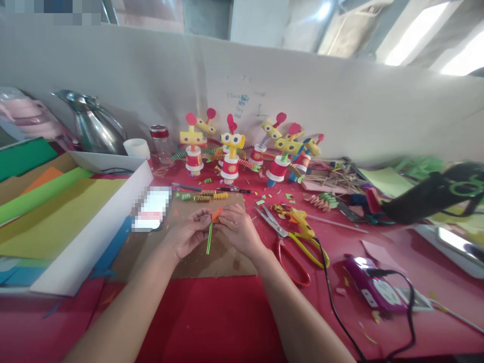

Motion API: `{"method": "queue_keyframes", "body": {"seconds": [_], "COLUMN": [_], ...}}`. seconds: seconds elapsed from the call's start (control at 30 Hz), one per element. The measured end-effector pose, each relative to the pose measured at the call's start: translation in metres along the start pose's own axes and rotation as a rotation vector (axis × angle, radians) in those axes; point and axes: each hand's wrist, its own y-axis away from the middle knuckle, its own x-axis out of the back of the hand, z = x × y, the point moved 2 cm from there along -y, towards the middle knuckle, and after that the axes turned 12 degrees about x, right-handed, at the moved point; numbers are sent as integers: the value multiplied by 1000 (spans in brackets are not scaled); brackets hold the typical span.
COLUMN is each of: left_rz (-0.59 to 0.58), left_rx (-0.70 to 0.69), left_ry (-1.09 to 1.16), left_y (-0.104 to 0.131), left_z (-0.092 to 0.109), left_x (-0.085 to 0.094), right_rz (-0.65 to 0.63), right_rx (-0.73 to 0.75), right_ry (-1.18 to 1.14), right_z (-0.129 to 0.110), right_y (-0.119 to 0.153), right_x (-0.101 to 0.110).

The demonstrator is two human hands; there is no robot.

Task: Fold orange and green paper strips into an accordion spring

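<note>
Both hands meet above a brown cardboard sheet [227, 262]. My left hand [191, 232] and my right hand [238, 229] are closed with fingertips pinching folded paper strips. The orange paper strip [217, 214] shows between the fingertips, and a green paper strip [209, 239] hangs down from it toward me. How the two strips join is hidden by the fingers. Just beyond the hands lie folded yellow and black paper springs [207, 196] and a pen [238, 190]. Large scissors [282, 234] with one red and one yellow handle lie right of my right hand.
Several paper-cup robot figures [230, 166] stand along the wall. At left are a white box [124, 201] of coloured paper and a phone [153, 206]. A yellow glue gun [302, 224], its black cord, a purple power strip [372, 282] and a dark bottle [423, 194] occupy the right side.
</note>
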Motion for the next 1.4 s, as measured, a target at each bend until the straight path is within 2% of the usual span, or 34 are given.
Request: {"method": "queue_keyframes", "body": {"seconds": [0.3, 0.6, 0.8, 1.1, 1.23, 1.4], "left_rz": [-5, 21, 34, 42, 84, 203], "left_rx": [23, -20, -53, -40, -81, -169], "left_ry": [10, -6, 7, 49, 47, -24], "left_y": [-1, -6, -7, -8, -8, -6], "left_z": [-2, -3, -3, -5, -3, 0], "left_x": [3, 4, 6, 6, 5, 3], "right_rz": [47, 119, 80, 124, 124, 70], "right_rx": [66, 111, 52, 120, 24, -176], "right_ry": [1, 47, 34, 97, 31, -230], "right_z": [0, 2, 3, 4, 5, -1], "right_y": [3, 5, 5, 8, 6, 4], "right_x": [-2, -9, -6, -12, -12, -8]}}
